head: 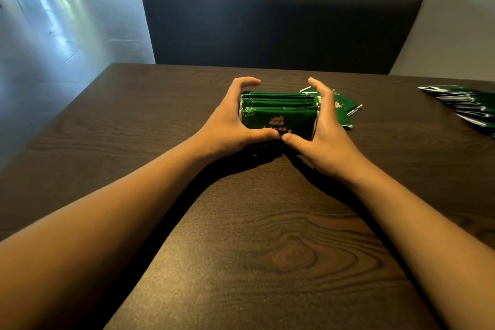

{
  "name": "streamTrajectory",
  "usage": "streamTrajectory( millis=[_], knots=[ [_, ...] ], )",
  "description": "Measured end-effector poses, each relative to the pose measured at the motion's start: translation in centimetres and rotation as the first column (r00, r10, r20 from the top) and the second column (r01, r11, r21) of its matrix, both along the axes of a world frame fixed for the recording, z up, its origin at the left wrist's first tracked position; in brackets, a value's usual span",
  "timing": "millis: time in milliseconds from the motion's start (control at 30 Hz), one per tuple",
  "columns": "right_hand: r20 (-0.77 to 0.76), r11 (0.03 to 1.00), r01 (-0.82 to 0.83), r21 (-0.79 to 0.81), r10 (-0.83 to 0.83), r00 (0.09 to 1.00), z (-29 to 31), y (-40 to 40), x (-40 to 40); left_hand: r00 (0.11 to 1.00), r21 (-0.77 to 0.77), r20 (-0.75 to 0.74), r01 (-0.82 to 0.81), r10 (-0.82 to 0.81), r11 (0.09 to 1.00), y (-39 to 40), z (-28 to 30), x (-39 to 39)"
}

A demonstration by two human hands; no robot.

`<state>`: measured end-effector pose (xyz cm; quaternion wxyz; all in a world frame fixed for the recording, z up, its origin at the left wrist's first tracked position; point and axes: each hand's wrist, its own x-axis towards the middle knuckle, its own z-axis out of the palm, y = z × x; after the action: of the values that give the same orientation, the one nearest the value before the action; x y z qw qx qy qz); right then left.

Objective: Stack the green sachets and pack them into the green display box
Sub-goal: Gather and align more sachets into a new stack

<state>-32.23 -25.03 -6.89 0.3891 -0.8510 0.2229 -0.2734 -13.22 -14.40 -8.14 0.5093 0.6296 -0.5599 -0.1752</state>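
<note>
My left hand (227, 120) and right hand (325, 126) cup sachet stack (278, 112) on bench (241, 249); I'd squeeze evenly, square edges.

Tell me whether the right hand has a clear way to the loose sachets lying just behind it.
Probably yes. The loose sachets lie flat on the table right beside the right hand, nothing between them. That hand, though, now grips the sachet stack with the left hand.

stack (278, 112) mid-table (241, 249) (between hands) | loose sachets (341, 107) right | pile (471, 107) far-right
</note>
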Motion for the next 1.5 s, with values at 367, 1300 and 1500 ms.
streamTrajectory(
  millis=[367, 1300, 1500],
  knots=[
    [-0.095, 0.999, 0.029, -0.02, -0.031, 0.995, 0.1, -0.5, 0.1, 0.99, -0.037, 0.005, -0.141, 0.142, 0.989, -0.2, -0.1, 0.0],
    [-0.61, 0.915, 0.239, -0.326, -0.397, 0.686, 0.3, -3.9, -1.3, 0.987, 0.016, -0.069, -0.147, 0.147, 0.989, 0.3, 0.6, -0.6],
    [-0.574, 0.897, 0.266, -0.353, -0.432, 0.695, 0.9, -3.1, -1.4, 0.986, 0.019, -0.068, -0.151, 0.152, 0.988, 0.2, 0.6, -0.7]
  ],
)
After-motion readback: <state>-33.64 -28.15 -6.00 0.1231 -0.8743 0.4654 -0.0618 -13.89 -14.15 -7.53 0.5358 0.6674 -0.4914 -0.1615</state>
